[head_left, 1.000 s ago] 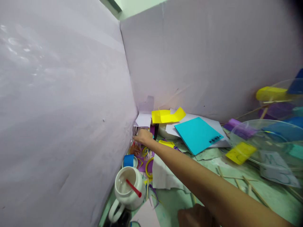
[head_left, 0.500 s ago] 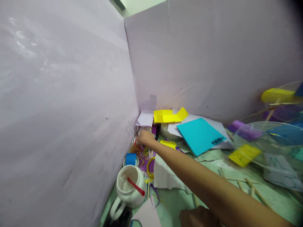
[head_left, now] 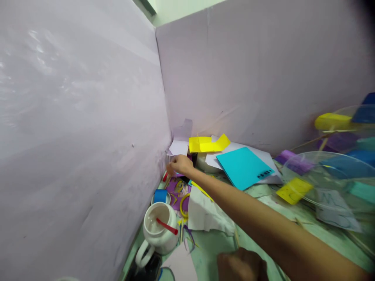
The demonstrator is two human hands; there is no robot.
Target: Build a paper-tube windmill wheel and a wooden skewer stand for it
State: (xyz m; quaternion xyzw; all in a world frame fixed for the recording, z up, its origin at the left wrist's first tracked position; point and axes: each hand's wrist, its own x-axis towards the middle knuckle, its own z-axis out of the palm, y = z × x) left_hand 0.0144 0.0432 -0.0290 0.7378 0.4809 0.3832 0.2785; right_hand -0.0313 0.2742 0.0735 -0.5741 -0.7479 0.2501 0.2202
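My right arm stretches from the lower right into the far corner where two lilac boards meet. My right hand (head_left: 181, 164) is there with its fingers curled together on something small that I cannot make out; a bit of red shows just below it. It hovers over a purple sheet (head_left: 176, 189) with yellow scraps, close to a blue tape roll (head_left: 160, 195). My left hand (head_left: 240, 266) lies at the bottom edge, dark and partly cut off, its fingers hidden.
A white mug (head_left: 159, 229) with a red stick (head_left: 166, 226) stands by the left board. Crumpled white paper (head_left: 205, 214), a cyan sheet (head_left: 243, 167) and folded yellow paper (head_left: 206, 143) lie on the green table. Clear plastic domes (head_left: 331, 175) and a yellow note (head_left: 294, 190) sit at right.
My right hand has risen slightly and drawn back from the clutter by the left board; the purple sheet beneath it now shows more. The view shifted a little.
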